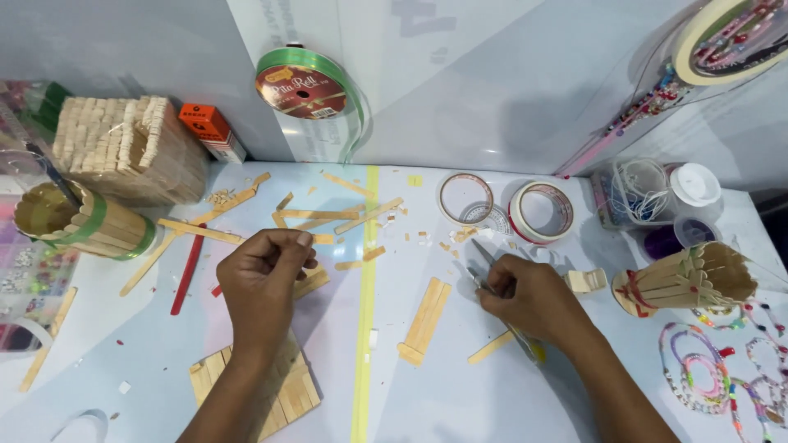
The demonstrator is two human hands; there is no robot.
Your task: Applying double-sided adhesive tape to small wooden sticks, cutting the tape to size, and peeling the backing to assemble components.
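Gripping a slim metal tool with a yellow end at the wrist side, the right hand is curled shut around it, fingers wrapped tight; whether the tool is scissors or tweezers cannot be told. Its pointed tip sticks out up and to the left of the knuckles, so its long axis runs on a diagonal from the wrist toward the far left.

Just left of that hand, and nearer to it than to the other, lies a glued pair of wooden sticks, their long axis slanting from near-left to far-right, roughly crossing the line of the tool. A single loose stick lies just below the right hand, beside the wrist.

Further left, past a yellow-green strip running down the table, the left hand is closed with fingertips pinched together; what it pinches, if anything, is too small to tell. Under its forearm rests a flat panel of joined sticks.

Beyond both hands, loose sticks and chips lie scattered. Farther from the grip stand two tape rolls, and at the far left a stick-built house and a stick cup. To the right of the grip lies a second stick cup, tipped on its side.
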